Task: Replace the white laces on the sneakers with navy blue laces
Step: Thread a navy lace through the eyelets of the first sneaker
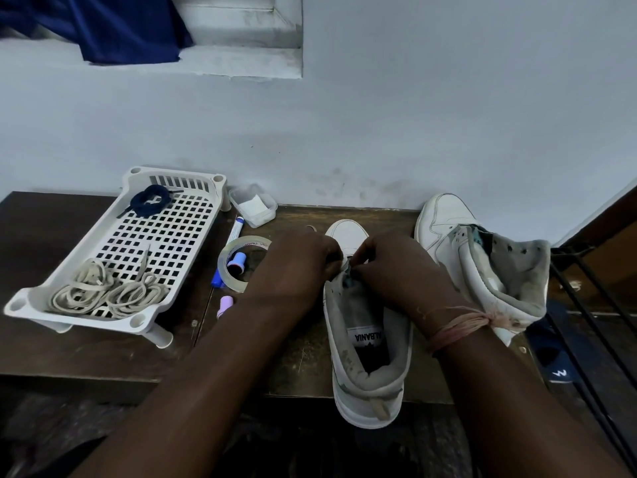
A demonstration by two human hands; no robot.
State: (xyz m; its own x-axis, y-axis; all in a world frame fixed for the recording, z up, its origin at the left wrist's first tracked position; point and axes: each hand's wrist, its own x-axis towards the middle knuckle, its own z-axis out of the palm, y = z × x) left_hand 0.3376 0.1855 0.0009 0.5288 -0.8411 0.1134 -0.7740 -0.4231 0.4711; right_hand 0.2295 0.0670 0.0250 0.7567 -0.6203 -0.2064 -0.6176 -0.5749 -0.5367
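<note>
A coiled navy lace (151, 200) lies in the white tray (44, 294), far left of both hands and nearer the left one. The left hand (296, 267) and right hand (393, 267), fingers curled, pinch something at the near sneaker's (370, 343) tongue; what exactly is hidden. This sneaker's long axis runs away from the person, and the second sneaker (482, 263) stands right.

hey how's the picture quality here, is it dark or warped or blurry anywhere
Head view: dim, flat light, with the forearms and the table front in shadow; wide-angle bending curves the table edge and wall lines near the borders; no strong glare; the tray and nearer sneaker read fairly sharp, but the left hand and right hand hide what they work on.
</note>
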